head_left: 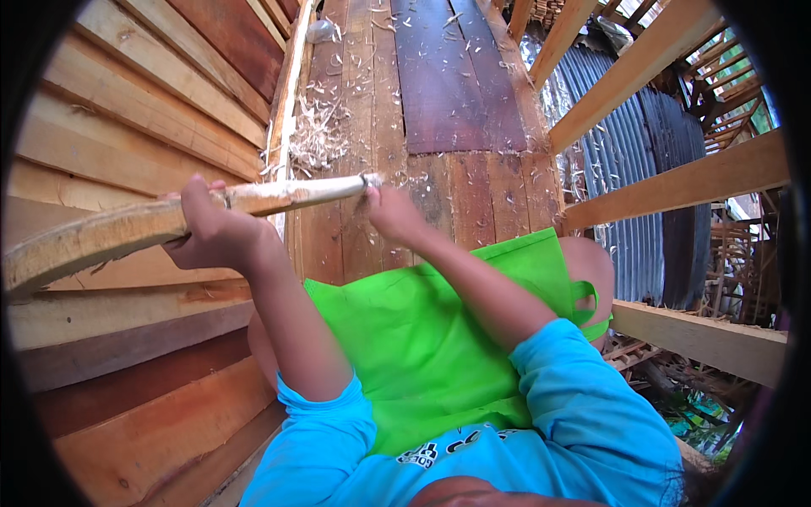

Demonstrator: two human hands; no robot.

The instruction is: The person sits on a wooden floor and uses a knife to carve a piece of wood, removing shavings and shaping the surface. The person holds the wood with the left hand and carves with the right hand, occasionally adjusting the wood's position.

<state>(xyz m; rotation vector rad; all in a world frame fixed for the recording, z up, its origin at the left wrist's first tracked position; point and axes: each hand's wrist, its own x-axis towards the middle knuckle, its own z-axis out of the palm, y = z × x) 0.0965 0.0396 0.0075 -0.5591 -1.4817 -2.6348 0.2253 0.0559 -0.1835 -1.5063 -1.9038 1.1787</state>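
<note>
A long pale wooden strip (93, 241) runs from the left edge of the view to a point above my lap. Its thick left part curves and is rough-edged; toward the right it tapers to a whitish, shaved end. My left hand (215, 224) is closed around its middle. At the tapered tip, my right hand (395, 215) is closed, slightly blurred, beside a small dark band on the wood. What its fingers grip is too small to make out. A bright green cloth (422, 346) lies over my lap beneath both forearms.
Curled shavings (317, 135) are heaped on the plank floor (346, 228), with more scattered across a dark smooth panel (456, 84). A wall of overlapping boards (127, 110) stands close on my left. To the right are wooden rails (676, 182) and corrugated metal sheets (621, 127).
</note>
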